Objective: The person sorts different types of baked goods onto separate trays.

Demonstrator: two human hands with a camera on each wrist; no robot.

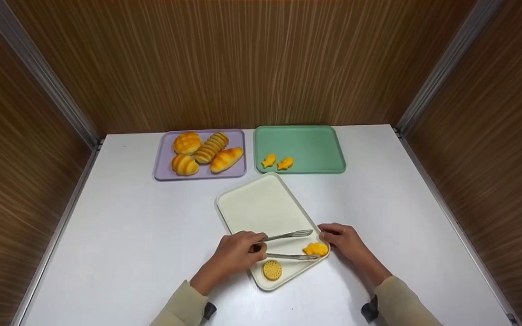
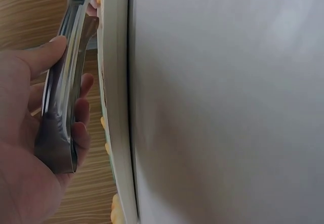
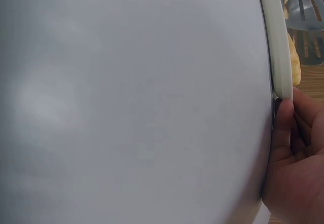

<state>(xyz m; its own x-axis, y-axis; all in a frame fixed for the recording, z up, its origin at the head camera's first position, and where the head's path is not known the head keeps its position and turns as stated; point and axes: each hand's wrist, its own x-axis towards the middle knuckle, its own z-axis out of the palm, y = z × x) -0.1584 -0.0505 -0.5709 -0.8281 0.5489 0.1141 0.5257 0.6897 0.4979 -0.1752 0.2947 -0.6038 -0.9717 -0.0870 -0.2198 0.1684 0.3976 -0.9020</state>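
My left hand [image 1: 238,253] grips metal tongs [image 2: 63,82] with the thumb on one arm and the fingers curled round the other. The spread tips of the tongs reach over the near right part of a cream tray [image 1: 261,203], on both sides of a yellow fish-shaped cracker [image 1: 315,249]; contact with it is unclear. A round yellow biscuit [image 1: 272,270] lies in the tray's near corner. At the tray's right corner my right hand [image 1: 342,240] pinches the rim [image 3: 282,82] between thumb and fingers. The tray lies turned at an angle on the white table.
A purple tray [image 1: 161,170] with several breads [image 1: 211,147] stands at the back left. Beside it is a green tray [image 1: 302,145] holding two fish-shaped crackers [image 1: 285,163] near its front edge. Wood-grain panels [image 1: 243,63] enclose the white table [image 1: 120,235] at the back and sides.
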